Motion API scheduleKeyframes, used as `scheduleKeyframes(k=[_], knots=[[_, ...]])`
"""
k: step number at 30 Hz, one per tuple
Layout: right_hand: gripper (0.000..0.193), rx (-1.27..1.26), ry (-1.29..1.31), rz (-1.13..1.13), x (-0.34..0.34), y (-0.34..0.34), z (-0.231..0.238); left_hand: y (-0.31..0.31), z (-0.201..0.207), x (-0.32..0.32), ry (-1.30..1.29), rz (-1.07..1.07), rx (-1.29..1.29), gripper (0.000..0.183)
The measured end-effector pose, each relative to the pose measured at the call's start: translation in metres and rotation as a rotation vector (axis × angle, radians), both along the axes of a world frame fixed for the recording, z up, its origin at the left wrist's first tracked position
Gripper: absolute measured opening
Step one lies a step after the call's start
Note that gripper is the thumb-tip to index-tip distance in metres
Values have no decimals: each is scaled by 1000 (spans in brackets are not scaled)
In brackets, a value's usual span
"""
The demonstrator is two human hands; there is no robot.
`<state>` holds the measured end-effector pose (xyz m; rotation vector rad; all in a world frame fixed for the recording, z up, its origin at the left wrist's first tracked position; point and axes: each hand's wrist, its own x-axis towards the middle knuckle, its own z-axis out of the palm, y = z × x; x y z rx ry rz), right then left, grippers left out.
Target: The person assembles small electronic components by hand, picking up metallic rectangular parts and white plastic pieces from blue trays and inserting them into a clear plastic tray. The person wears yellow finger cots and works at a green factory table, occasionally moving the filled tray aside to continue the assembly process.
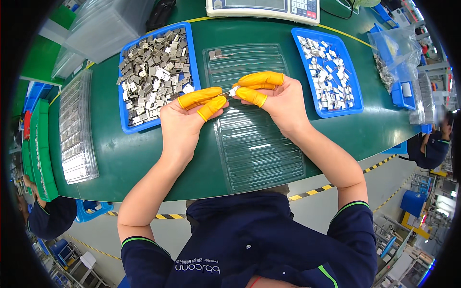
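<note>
Both hands wear yellow finger cots and meet above a clear ribbed plastic tray [259, 158]. My right hand [284, 103] is closed in a pinch on a small white connector piece [233, 91]. Close against it, my left hand [183, 126] is pinched too, fingertips on a small part mostly hidden by the fingers. One metal piece with a thin lead [216, 54] lies in the top slot of the clear tray. On the left, a blue tray [194, 57] is heaped with flat silvery metal shells; a blue tray [331, 114] on the right holds white connector pieces, some with thin leads.
A digital scale [261, 5] stands at the far edge. Filled clear trays [77, 127] lie at the left, near stacked plastic trays [103, 29] and a green bin [42, 149]. Plastic bags [398, 48] and a small blue box [402, 94] sit far right. Other people work at both sides.
</note>
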<state>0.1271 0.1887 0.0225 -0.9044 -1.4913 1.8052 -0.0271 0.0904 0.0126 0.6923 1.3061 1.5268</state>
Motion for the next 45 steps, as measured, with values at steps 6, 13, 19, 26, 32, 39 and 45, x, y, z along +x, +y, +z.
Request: scheduleKeyframes(k=[6, 13, 19, 26, 32, 39, 45], knots=[[24, 54, -65, 160, 10, 9, 1, -1, 1, -4, 50, -93, 28, 23], [23, -153, -38, 320, 12, 7, 7, -1, 5, -7, -50, -267, 58, 22], [18, 5, -79, 274, 11, 4, 11, -2, 0, -2, -19, -188, 101, 24], [18, 1045, -222, -107, 10, 4, 6, -6, 2, 3, 103, -93, 218, 27], [30, 1484, 2, 14, 7, 1, 6, -9, -6, 4, 400, -210, 201, 20], [33, 1456, -34, 27, 5, 0, 0, -9, -10, 4, 336, -199, 230, 14], [31, 1558, -80, -10, 7, 1, 4, -10, -4, 0, 126, -282, 208, 12]])
